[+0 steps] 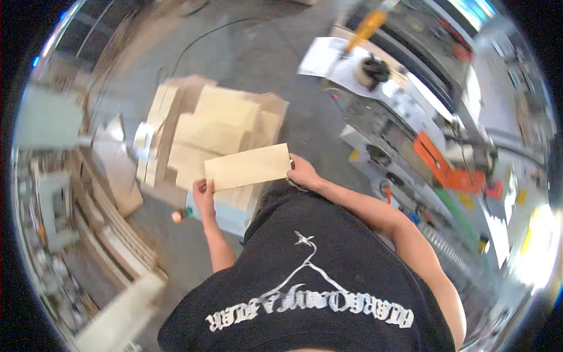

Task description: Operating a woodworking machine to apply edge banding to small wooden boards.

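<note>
A flat, pale rectangular wooden board [248, 168] is held level in front of my body, one end in each hand. My left hand [203, 192] pinches its lower left corner, with the fingers curled at the edge. At the opposite end, my right hand [304, 172] grips the short side, and a small dark object shows beside its fingers that I cannot make out. Just beyond the board lies a pile of similar pale boards [220, 120], stacked unevenly in several layers. The held board hides part of the pile's near side.
To the right runs a machine bench with an orange bracket [440, 164], tools and white sheets [322, 56]. A yellow handle [370, 26] stands at the upper right. Machine parts and long rails [111, 217] line the left. A cable [205, 44] crosses the grey floor.
</note>
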Demonstrator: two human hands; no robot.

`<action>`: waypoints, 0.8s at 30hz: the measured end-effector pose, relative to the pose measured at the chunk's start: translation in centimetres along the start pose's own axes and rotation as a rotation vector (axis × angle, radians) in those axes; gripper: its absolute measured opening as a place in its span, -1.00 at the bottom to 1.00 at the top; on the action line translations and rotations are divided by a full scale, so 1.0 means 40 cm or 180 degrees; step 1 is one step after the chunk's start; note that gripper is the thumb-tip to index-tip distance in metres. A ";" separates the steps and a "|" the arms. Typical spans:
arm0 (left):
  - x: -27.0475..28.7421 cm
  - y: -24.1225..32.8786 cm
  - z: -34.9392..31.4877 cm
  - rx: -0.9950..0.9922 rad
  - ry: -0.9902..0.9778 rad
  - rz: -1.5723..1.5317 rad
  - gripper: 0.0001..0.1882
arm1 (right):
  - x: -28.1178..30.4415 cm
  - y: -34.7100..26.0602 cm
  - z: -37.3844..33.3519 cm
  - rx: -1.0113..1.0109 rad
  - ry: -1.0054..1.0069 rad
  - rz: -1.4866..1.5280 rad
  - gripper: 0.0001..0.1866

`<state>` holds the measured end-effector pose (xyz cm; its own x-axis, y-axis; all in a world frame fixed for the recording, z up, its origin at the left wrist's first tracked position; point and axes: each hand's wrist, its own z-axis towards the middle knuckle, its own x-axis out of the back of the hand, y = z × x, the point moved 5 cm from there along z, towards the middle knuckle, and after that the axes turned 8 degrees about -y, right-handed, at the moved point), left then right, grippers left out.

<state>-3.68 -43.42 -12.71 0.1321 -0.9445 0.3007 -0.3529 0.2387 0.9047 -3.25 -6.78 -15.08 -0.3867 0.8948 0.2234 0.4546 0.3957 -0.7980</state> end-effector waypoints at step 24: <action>-1.037 0.434 0.032 -0.2328 -0.1813 0.1088 -0.70 | 0.570 0.249 -0.574 -0.0037 0.4166 0.0058 -0.49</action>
<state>-16.47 -0.38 -9.88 -0.4037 -0.7205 0.5639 0.3958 0.4182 0.8176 10.89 22.32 -5.09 0.6781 0.4343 0.5929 0.4609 0.3772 -0.8033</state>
